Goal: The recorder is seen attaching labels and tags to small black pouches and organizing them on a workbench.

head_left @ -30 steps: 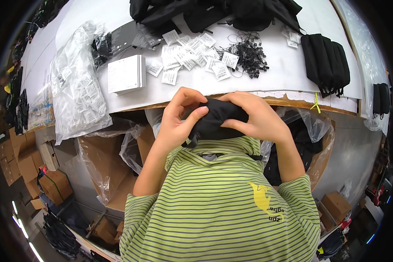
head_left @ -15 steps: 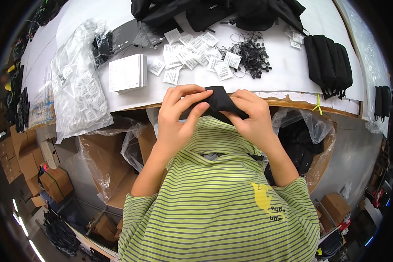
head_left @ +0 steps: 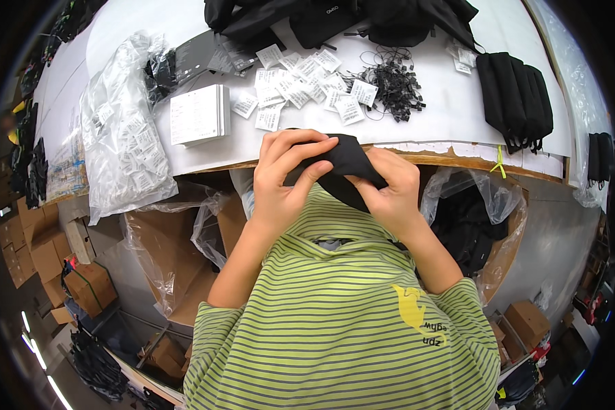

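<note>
Both hands hold a folded black fabric piece in front of my chest, at the table's near edge. My left hand pinches its left side between thumb and fingers. Its right side is gripped by my right hand, thumb on the near face. What the cloth is, its folds do not show. Just beyond my hands lies a loose pile of small white printed packets. To the right of them is a heap of black cords with small tabs.
A stack of white cards and a clear plastic bag of packets lie to the left. Black garments or bags cover the far side. Several rolled black bundles lie right. Plastic-lined cardboard boxes stand below the table edge.
The black fabric has turned and spread between my hands, showing a larger face and hanging lower. My left hand has shifted slightly right.
</note>
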Available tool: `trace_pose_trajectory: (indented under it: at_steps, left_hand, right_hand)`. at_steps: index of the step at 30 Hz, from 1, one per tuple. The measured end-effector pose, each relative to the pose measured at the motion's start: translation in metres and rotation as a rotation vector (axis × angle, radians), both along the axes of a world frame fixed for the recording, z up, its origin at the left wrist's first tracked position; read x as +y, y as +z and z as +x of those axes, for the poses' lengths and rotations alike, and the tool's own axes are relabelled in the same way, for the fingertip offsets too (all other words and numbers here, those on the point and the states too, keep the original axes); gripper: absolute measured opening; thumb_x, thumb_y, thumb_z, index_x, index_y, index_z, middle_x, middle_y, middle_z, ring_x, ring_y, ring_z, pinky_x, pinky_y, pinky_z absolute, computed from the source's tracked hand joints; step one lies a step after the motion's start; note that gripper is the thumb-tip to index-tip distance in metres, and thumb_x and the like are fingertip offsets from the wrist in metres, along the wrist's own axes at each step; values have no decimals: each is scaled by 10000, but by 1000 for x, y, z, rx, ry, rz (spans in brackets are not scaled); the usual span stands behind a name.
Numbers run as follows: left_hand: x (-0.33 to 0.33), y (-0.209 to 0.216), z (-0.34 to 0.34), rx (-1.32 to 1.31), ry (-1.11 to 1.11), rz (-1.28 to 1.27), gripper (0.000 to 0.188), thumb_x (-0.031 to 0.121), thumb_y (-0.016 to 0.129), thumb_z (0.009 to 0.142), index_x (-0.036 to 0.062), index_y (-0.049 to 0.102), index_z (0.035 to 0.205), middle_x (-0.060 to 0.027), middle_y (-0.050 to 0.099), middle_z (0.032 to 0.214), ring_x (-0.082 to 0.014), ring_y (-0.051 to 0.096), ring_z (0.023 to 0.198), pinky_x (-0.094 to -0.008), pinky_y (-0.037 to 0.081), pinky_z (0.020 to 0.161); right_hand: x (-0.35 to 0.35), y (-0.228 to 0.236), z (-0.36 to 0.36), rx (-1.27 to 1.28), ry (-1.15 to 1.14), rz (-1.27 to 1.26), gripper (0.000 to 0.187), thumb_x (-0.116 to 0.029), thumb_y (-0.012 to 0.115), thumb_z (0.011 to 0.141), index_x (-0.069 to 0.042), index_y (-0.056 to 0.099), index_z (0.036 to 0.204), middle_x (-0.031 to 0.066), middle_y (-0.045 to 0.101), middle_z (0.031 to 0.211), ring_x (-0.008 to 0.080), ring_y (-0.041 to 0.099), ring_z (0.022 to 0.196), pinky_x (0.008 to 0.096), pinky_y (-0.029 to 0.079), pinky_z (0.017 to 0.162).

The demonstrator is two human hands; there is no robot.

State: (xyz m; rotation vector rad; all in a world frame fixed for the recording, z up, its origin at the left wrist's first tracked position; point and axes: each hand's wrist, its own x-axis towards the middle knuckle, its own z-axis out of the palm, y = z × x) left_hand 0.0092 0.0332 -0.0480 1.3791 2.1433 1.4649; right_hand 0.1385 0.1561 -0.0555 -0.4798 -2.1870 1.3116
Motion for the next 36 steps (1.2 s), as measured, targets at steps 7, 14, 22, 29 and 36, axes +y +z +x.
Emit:
trace_pose_trajectory:
  at_steps: [7, 14, 22, 29, 36]
  left_hand:
    - [-2, 8, -12, 3, -120, -67, 257, 79, 706, 737, 60, 684, 992, -49, 631, 973, -227, 533, 908, -319, 423, 816]
    - [-9, 11, -19, 66, -295, -185, 252, 82, 694, 752, 33, 645, 994, -71, 614, 904, -245, 558, 828, -334, 443, 757]
    - [-19, -7, -14, 145, -206, -153, 163, 52, 674, 757, 6, 590, 889, -99, 599, 853, -268, 571, 775, -338, 461, 711]
    - [-30, -16, -21, -173, 125, 13, 68, 24, 524, 901, -4, 530, 962, -92, 615, 1042, -124, 567, 789, -237, 469, 666]
    - [-34, -24, -13, -752, -46, 128, 301, 73, 519, 934, 15, 426, 1215, -72, 552, 1211, -88, 506, 886, -217, 412, 801]
  right_hand:
    - [4, 10, 2, -83, 65, -36, 182, -64, 718, 692, -4, 656, 853, 119, 628, 739, 276, 590, 624, 325, 454, 560]
    - [4, 4, 6, -228, 180, -146, 186, -160, 707, 747, -24, 665, 866, 136, 623, 719, 297, 586, 615, 336, 447, 555]
    - [21, 22, -1, -451, 393, -120, 359, -218, 747, 742, -10, 637, 1014, 128, 663, 791, 263, 621, 655, 294, 472, 617]
    - [41, 26, 10, -393, 330, -297, 467, -124, 734, 743, -66, 570, 1176, 79, 624, 1056, 176, 597, 935, 299, 476, 820]
    - [47, 12, 15, -147, 180, -326, 318, -39, 662, 770, -37, 635, 1087, 58, 605, 954, 134, 551, 904, 251, 426, 809]
